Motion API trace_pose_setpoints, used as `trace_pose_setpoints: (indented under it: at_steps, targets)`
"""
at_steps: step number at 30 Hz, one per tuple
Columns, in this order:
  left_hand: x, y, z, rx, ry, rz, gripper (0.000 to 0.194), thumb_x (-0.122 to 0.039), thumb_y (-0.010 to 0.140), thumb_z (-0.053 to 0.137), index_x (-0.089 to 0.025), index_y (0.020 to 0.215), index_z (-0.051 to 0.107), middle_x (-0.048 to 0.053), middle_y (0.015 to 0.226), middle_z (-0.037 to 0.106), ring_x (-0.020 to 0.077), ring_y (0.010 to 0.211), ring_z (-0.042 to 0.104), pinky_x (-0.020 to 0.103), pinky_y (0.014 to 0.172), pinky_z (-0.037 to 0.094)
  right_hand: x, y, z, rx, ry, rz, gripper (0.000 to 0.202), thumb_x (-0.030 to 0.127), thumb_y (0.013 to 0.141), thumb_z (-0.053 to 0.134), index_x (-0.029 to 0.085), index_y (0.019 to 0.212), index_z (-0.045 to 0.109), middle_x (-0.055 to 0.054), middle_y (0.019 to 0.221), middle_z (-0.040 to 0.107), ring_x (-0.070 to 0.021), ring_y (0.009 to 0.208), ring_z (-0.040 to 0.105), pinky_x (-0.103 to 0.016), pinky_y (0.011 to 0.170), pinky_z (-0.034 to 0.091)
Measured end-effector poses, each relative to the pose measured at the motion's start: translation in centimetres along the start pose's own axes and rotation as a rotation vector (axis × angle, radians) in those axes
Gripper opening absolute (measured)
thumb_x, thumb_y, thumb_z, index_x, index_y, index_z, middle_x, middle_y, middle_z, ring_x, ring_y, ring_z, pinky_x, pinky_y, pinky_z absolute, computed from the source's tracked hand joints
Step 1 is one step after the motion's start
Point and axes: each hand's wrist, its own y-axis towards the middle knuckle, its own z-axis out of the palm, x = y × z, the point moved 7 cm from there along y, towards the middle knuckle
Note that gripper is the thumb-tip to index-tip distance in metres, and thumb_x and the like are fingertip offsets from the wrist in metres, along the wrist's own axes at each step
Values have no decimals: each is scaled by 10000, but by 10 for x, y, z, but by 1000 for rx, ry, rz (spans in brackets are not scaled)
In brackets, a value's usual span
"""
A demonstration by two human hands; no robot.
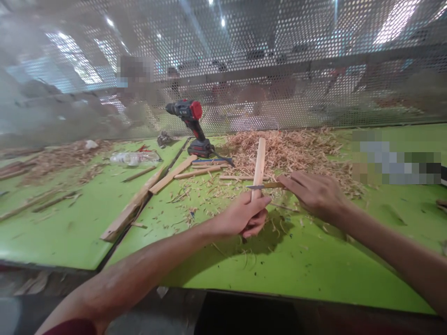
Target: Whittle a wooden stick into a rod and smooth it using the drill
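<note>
- Left grip point(247, 215): fingers curled, thumb uppermost
- Right grip point(316, 190): back upward, fingers bent
- Left forearm point(153, 258): bare, slanting inward
- Right forearm point(384, 244): bare, slanting inward

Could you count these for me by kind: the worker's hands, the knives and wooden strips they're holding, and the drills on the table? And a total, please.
Hands: 2, the left hand and the right hand
Knives held: 1, the knife in the right hand
Wooden strips held: 1, the wooden strip in the left hand
Drills: 1, the red-and-black drill
Total: 5
</note>
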Motion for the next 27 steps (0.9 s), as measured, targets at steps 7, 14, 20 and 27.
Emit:
trace_pose_setpoints:
  at_steps: [7, 14, 20, 27]
  targets:
    - [2, -2, -3, -18, 50, -34, 454, -477, 1043, 507, -230, 687, 374, -117, 480, 318, 45, 331, 387, 210, 370, 230, 0, 2, -2, -10, 7, -2, 378, 363, 1019, 419, 325, 1072, 791, -94, 851, 708, -197, 591, 477, -315, 486, 333]
    - [22, -15, 27, 252, 95, -249, 566, -529, 1063, 434, -223, 589, 387, -72, 445, 365, 65, 348, 401, 233, 387, 274, -60, 8, -51, -231, -312, 173, 504, 342, 1074, 327, 111, 1251, 739, -177, 983, 747, -178, 569, 479, -326, 496, 296]
    - [14, -11, 16, 148, 60, -159, 523, -509, 1065, 433, -230, 627, 378, -88, 451, 342, 66, 340, 376, 233, 403, 266, -62, 3, -64, -339, -218, 217, 453, 366, 1084, 409, 97, 1285, 713, -217, 1181, 751, -302, 1030, 689, -405, 824, 502]
    - [10, -2, 1, 6, -21, -60, 407, -475, 1049, 489, -230, 737, 395, -121, 465, 341, 57, 320, 367, 218, 367, 228, -21, 5, -19, -79, 132, 153, 446, 529, 1040, 457, 258, 1091, 807, -77, 862, 781, -200, 629, 647, -348, 507, 491]
